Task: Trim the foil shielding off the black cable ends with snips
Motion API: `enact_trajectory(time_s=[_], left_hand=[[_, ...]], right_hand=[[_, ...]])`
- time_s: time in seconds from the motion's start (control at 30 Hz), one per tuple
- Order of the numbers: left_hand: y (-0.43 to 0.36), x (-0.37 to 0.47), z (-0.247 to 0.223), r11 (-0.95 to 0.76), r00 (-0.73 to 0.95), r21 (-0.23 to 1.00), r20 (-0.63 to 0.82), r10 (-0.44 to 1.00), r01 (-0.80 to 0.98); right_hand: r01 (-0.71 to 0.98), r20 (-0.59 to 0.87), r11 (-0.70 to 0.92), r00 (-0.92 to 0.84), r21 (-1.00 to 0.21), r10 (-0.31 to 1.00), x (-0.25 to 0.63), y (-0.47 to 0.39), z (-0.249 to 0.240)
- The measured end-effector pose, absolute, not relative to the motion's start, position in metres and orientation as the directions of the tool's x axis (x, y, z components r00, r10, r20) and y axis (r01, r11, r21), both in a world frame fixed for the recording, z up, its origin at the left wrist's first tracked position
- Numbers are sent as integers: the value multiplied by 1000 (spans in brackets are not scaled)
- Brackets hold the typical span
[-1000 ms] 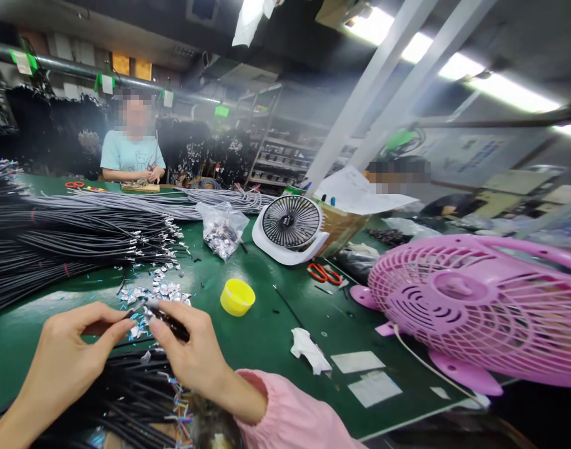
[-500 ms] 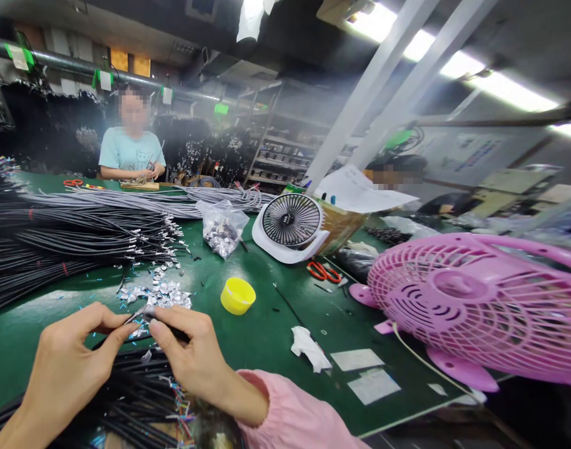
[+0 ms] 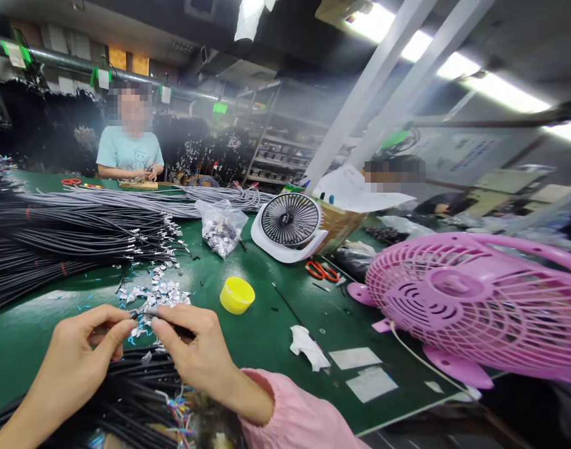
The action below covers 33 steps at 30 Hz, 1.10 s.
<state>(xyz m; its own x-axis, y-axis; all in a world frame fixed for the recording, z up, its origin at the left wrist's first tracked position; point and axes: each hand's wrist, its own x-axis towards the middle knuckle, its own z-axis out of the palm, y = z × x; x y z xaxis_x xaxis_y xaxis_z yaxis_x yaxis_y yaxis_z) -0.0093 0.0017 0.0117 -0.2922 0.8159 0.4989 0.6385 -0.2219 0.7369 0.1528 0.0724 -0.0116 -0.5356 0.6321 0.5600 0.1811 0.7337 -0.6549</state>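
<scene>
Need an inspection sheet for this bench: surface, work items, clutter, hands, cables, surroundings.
Surface: glossy green tabletop, scraps scattered on it.
Work items: slim black cable with a grey end.
Clutter: crumpled silver foil scraps, orange-handled scissors, round yellow plastic cup.
Hands: right hand grips the cable; left hand pinches at its end, detail too small to tell.
Cables: black cable bundles at left, loose black cables below the hands.
Surroundings: pink plastic fan, white desk fan, person in a light-blue shirt opposite.

One head camera looks forward and down — across the table [image 3: 266, 333].
</scene>
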Motion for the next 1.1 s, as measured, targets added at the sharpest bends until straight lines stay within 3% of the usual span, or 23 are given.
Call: enact_trajectory(time_s=[0.13, 0.3, 0.4, 0.5, 0.73, 0.9, 1.03, 1.1], left_hand=[[-1, -9, 9, -238, -312, 699, 563, 766, 675], [-8, -8, -3, -261, -217, 493, 716, 663, 830], [-9, -5, -7, -318, -124, 409, 758, 640, 855], [-8, -1, -8, -346, -98, 393, 770, 631, 852], [-6, 3, -9, -325, -139, 440, 745, 653, 837], [-2, 3, -7, -207, -240, 703, 480, 844, 680], [2, 0, 2, -138, -174, 753, 320, 931, 643], [4, -2, 7, -84, -156, 772, 232, 960, 630]], right_hand=[[178, 545, 685, -481, -706, 686, 152, 73, -10], [133, 355, 439, -409, -888, 841, 149, 76, 0], [1, 288, 336, -514, -942, 808, 148, 74, 4], [-24, 320, 368, -546, -930, 774, 149, 71, 2], [-19, 302, 346, -535, -938, 789, 147, 73, -11], [-55, 327, 355, -542, -933, 774, 145, 76, -16], [-50, 460, 518, -535, -854, 709, 142, 81, -23], [-44, 588, 678, -541, -734, 601, 142, 87, -28]])
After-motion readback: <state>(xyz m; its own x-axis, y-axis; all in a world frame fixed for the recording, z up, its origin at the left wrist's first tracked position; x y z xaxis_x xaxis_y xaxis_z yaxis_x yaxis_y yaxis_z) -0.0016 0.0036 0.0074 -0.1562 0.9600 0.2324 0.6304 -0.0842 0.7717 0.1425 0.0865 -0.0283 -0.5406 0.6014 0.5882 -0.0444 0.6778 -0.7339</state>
